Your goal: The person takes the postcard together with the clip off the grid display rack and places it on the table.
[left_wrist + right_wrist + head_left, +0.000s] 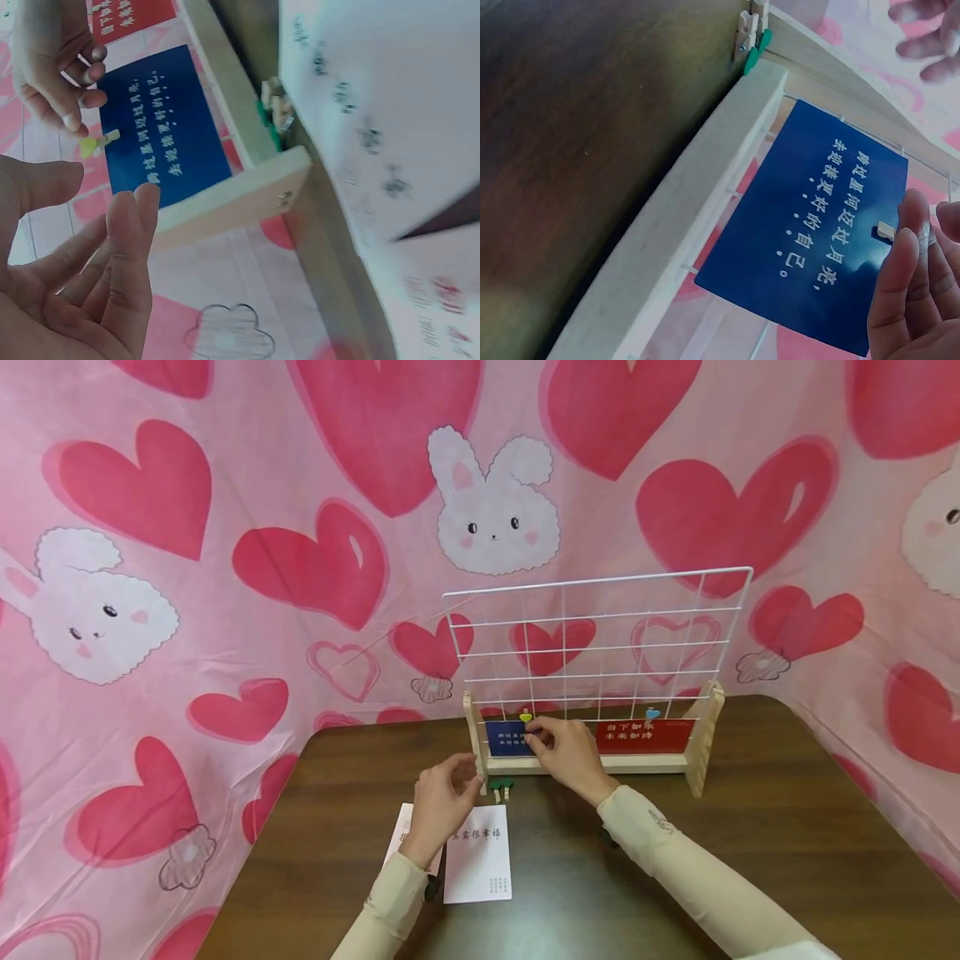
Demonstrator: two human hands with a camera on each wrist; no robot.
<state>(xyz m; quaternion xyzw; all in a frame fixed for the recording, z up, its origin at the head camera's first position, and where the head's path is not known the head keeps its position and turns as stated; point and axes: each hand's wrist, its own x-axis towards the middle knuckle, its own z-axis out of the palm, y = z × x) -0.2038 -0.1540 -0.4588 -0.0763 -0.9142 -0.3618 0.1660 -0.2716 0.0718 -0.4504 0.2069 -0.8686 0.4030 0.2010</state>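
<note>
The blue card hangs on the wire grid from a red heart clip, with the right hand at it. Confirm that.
Not quite: the clip holding the blue card on the wire grid is yellow, not red, as the head view shows. The right hand is indeed at it.

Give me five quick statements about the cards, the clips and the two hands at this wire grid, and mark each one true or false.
1. The dark blue card with white writing hangs on the white wire grid panel. True.
2. The red card with white writing hangs to the left of the blue one. False: it hangs to its right.
3. The right hand is at the blue card, by the small yellow-topped clip. True.
4. The left hand holds a white paper card. False: it holds nothing; the white paper card lies on the dark brown wooden table.
5. Green-topped wooden clips lie on the table by the wooden stand. True.
</note>
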